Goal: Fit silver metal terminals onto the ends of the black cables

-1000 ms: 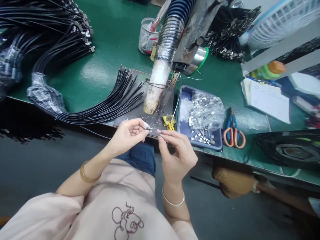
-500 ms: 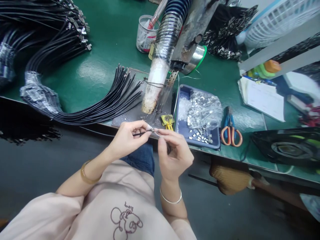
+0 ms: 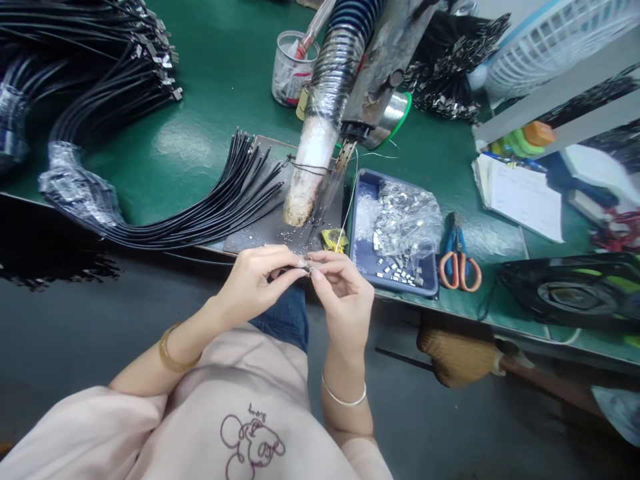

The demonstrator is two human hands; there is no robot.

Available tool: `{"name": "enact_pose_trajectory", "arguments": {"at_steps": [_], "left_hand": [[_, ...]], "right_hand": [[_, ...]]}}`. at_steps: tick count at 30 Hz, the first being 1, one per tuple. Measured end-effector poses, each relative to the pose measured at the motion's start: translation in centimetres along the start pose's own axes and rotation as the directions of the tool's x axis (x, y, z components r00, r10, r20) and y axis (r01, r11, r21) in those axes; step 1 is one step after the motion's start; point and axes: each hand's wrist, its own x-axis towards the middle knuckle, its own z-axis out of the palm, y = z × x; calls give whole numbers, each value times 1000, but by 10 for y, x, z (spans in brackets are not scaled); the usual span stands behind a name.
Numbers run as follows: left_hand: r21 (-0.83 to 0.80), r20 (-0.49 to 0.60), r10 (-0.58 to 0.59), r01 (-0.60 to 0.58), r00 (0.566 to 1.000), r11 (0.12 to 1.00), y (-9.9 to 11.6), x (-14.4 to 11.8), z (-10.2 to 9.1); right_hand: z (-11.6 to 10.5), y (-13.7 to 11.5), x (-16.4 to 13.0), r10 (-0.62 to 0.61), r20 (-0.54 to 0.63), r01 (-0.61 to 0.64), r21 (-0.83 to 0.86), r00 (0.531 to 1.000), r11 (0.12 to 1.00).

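My left hand (image 3: 263, 277) is closed in a pinch on the end of a black cable (image 3: 200, 259), which runs back along the bench edge. Opposite it, the fingers of my right hand (image 3: 345, 287) pinch a small metal connector (image 3: 307, 267) at the cable's tip. The fingertips of both hands almost meet there and hide most of the joint. A thin pale wire (image 3: 349, 217) drops from above toward my right fingers; whether they hold it is unclear. Just beyond the hands stand a soldering iron's metal rods (image 3: 333, 183) and a yellow sponge (image 3: 334, 240).
A bundle of black cables (image 3: 190, 223) lies left. A taped hose (image 3: 313, 143) hangs over the dark plate (image 3: 255, 233). Right are a blue tray (image 3: 356, 250) of connectors, pliers (image 3: 460, 260), a notepad (image 3: 525, 200) and a black fan (image 3: 575, 293). A person's gloved hand (image 3: 457, 353) shows below.
My right hand has shifted slightly left and its thumb has closed in on the connector. The pale wire now reaches lower, to my right fingers. The black cable between my left fingers is more hidden.
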Motion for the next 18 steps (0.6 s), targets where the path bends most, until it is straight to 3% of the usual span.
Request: {"name": "enact_pose_trajectory", "arguments": {"at_steps": [3,7,9,12,15,18], "left_hand": [[20,32,-39,38,999,999,2,-4,3],[-151,161,-283,307,945,940,4,-6,1],[-278,212,-362,411,908,868,3,-5,-2],[-408,237,-396,460,887,789,2,-2,-6],[-451,268,-387,470,882,759,4,2,-9],[-448,288,-376,471,881,760,5,4,-12]], "right_hand": [[4,0,-5,-160,-61,146,-193,985,970],[13,1,-12,-347,-78,288,-404,935,868],[15,3,-13,-337,-89,281,-380,937,881],[14,3,-13,-234,-142,194,-251,962,948],[12,2,-11,-109,-133,91,-131,985,987],[11,0,-9,-80,-87,71,-102,993,992]]}}
